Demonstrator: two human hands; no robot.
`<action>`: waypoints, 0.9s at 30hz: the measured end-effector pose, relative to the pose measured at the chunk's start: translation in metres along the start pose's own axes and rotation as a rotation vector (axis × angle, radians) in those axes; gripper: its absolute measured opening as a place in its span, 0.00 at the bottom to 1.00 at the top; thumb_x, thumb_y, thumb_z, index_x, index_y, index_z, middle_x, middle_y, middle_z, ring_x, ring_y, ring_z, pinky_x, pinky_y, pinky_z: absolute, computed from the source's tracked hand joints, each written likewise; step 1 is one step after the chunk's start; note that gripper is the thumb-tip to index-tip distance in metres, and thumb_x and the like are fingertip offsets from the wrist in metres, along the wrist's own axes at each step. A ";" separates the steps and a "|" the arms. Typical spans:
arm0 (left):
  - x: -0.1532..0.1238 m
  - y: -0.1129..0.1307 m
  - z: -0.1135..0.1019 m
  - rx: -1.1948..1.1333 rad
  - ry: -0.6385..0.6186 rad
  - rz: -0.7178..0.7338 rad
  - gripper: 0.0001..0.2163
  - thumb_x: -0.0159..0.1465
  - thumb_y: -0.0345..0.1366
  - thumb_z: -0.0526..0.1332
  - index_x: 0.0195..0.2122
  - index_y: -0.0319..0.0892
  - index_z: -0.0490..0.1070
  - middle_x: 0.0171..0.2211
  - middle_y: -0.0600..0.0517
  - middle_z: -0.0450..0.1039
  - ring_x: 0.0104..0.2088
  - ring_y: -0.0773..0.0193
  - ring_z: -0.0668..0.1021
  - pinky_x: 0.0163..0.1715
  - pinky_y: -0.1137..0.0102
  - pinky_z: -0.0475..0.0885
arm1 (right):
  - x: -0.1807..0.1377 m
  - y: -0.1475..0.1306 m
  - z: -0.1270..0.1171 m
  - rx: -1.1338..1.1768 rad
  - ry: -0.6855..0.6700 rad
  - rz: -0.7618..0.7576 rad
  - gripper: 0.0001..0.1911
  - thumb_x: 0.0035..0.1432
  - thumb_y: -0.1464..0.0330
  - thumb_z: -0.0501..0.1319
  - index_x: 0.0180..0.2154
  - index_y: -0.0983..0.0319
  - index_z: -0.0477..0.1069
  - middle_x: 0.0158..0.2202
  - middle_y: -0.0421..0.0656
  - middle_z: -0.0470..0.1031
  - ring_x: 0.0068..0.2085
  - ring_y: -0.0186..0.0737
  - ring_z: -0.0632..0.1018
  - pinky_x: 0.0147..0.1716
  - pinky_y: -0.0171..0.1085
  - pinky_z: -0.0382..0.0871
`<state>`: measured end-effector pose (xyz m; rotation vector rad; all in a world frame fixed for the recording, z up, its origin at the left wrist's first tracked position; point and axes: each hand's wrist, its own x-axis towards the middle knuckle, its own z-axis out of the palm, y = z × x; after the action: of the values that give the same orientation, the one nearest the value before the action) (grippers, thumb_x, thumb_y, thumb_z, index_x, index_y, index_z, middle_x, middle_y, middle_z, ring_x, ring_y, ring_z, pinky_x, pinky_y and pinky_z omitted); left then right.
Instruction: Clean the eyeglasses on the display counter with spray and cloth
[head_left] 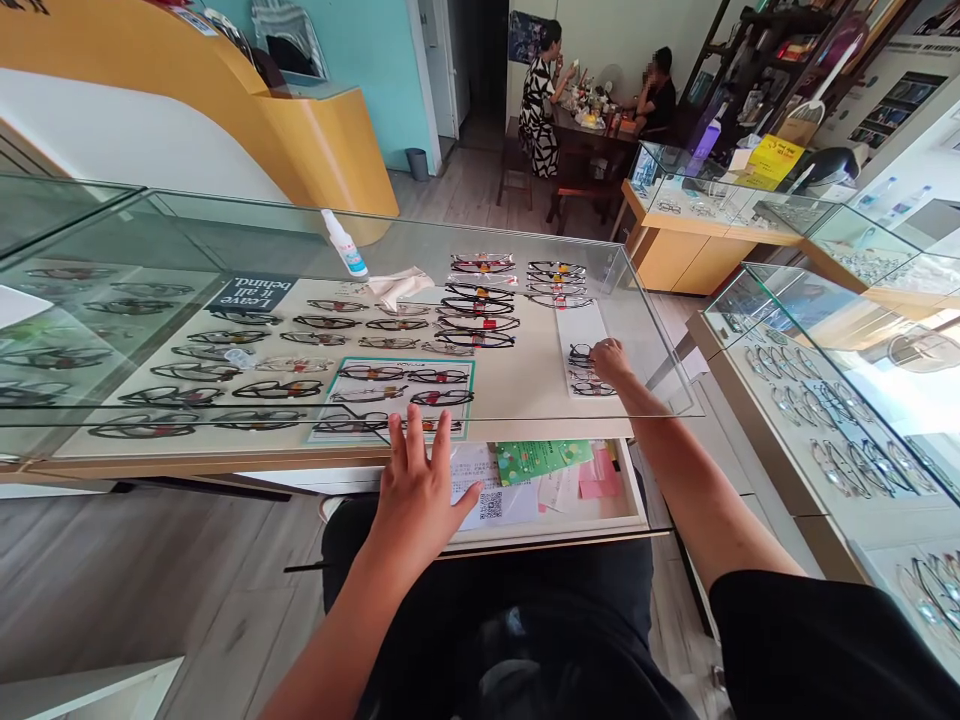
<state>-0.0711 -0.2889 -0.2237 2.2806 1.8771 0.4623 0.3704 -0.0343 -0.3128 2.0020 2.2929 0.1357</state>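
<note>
My left hand [420,490] lies flat with fingers spread against the near edge of the glass display case [660,400]. My right hand [611,360] reaches inside the case from the back. Its fingers are curled on a dark pair of glasses [581,355] lying on a white strip [581,335] at the right end of the shelf. Several more dark-framed glasses [476,320] lie in rows on the shelf. Others rest on a green-bordered card [397,390] under my left hand.
A white spray bottle [346,246] and a folded cloth [397,285] sit on the glass top. An open drawer [555,480] below holds papers and cards. More glass cases [840,400] stand at right. Two people sit at a table [592,130] in the back.
</note>
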 end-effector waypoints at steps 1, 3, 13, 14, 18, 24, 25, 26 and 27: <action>0.000 0.000 0.000 0.004 0.001 -0.002 0.50 0.72 0.46 0.71 0.87 0.39 0.45 0.87 0.24 0.35 0.86 0.18 0.42 0.70 0.27 0.73 | 0.000 0.000 -0.001 -0.003 -0.004 -0.002 0.22 0.78 0.58 0.70 0.66 0.60 0.77 0.66 0.52 0.80 0.60 0.52 0.84 0.59 0.55 0.85; 0.000 -0.001 0.000 0.012 -0.007 0.009 0.49 0.73 0.47 0.70 0.87 0.38 0.45 0.87 0.23 0.34 0.86 0.18 0.42 0.70 0.28 0.73 | -0.001 0.000 -0.001 -0.007 -0.011 -0.003 0.22 0.78 0.58 0.70 0.66 0.60 0.77 0.66 0.52 0.80 0.60 0.52 0.84 0.59 0.55 0.85; -0.001 -0.006 0.000 0.012 -0.012 0.023 0.49 0.74 0.49 0.68 0.88 0.41 0.43 0.87 0.25 0.35 0.86 0.19 0.42 0.70 0.29 0.74 | 0.000 -0.002 0.001 -0.014 -0.024 0.029 0.22 0.77 0.59 0.70 0.65 0.61 0.77 0.65 0.53 0.80 0.60 0.52 0.84 0.60 0.55 0.85; -0.001 -0.005 0.000 0.013 -0.011 0.019 0.49 0.74 0.49 0.68 0.88 0.40 0.44 0.87 0.24 0.36 0.86 0.19 0.42 0.70 0.29 0.74 | 0.000 -0.002 0.001 -0.012 -0.022 0.037 0.22 0.77 0.58 0.70 0.65 0.61 0.77 0.66 0.53 0.80 0.60 0.52 0.84 0.60 0.55 0.85; -0.001 -0.001 -0.003 0.016 -0.007 0.002 0.49 0.74 0.47 0.70 0.87 0.40 0.45 0.87 0.24 0.36 0.86 0.19 0.43 0.70 0.28 0.74 | 0.000 -0.005 -0.001 -0.003 -0.016 0.060 0.20 0.77 0.57 0.70 0.62 0.62 0.79 0.64 0.52 0.81 0.62 0.53 0.83 0.64 0.57 0.81; -0.001 0.002 -0.003 0.025 0.007 -0.007 0.48 0.73 0.46 0.70 0.87 0.39 0.47 0.87 0.25 0.37 0.86 0.19 0.43 0.69 0.29 0.76 | 0.000 -0.004 -0.004 0.015 -0.020 0.059 0.20 0.78 0.57 0.69 0.63 0.61 0.79 0.64 0.51 0.81 0.61 0.53 0.84 0.62 0.57 0.82; -0.001 0.002 -0.003 0.026 0.011 -0.005 0.48 0.73 0.46 0.70 0.87 0.38 0.47 0.87 0.24 0.38 0.86 0.18 0.44 0.69 0.29 0.76 | 0.000 -0.003 -0.004 0.017 -0.020 0.058 0.21 0.78 0.58 0.69 0.65 0.61 0.78 0.65 0.51 0.80 0.61 0.52 0.84 0.61 0.56 0.84; -0.001 0.002 -0.003 0.025 0.014 -0.001 0.48 0.73 0.46 0.70 0.87 0.38 0.47 0.87 0.24 0.38 0.86 0.18 0.44 0.69 0.29 0.76 | 0.001 -0.003 -0.004 0.019 -0.019 0.057 0.22 0.78 0.58 0.70 0.65 0.61 0.77 0.66 0.51 0.80 0.60 0.52 0.84 0.60 0.56 0.84; -0.001 0.002 -0.003 0.025 0.018 0.002 0.48 0.73 0.46 0.70 0.87 0.38 0.47 0.87 0.24 0.38 0.86 0.18 0.44 0.69 0.29 0.76 | 0.001 -0.003 -0.004 0.020 -0.018 0.055 0.22 0.78 0.58 0.70 0.66 0.60 0.77 0.66 0.52 0.80 0.60 0.52 0.84 0.60 0.55 0.85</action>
<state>-0.0703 -0.2902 -0.2205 2.3020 1.8991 0.4644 0.3672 -0.0336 -0.3090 2.0683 2.2378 0.0983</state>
